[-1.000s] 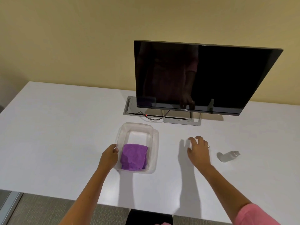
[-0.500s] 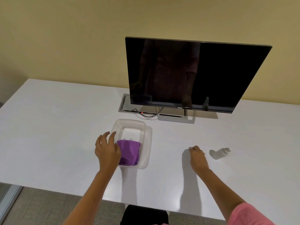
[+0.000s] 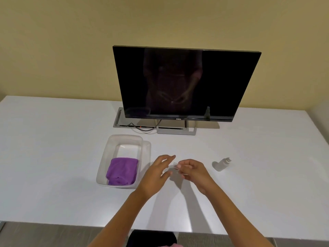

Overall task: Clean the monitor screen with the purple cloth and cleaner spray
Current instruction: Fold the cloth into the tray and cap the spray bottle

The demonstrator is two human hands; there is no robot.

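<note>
The black monitor (image 3: 185, 82) stands at the back of the white table (image 3: 53, 148), its screen dark. A folded purple cloth (image 3: 122, 171) lies in the near end of a clear plastic container (image 3: 124, 139). The small white spray bottle (image 3: 222, 164) stands to the right of my hands. My right hand (image 3: 195, 172) pinches a small clear cap-like piece (image 3: 176, 165) just above the table. My left hand (image 3: 156, 173) hovers close beside it, fingers spread, holding nothing.
A grey cable tray (image 3: 119, 120) with a black cable (image 3: 146, 128) is set into the table behind the container, by the monitor's stand (image 3: 178, 131). A yellow wall rises behind. The table's front edge runs just below my forearms.
My left hand has left the cloth in the container and moved right, toward my right hand. My right hand has lifted a small clear piece off the table.
</note>
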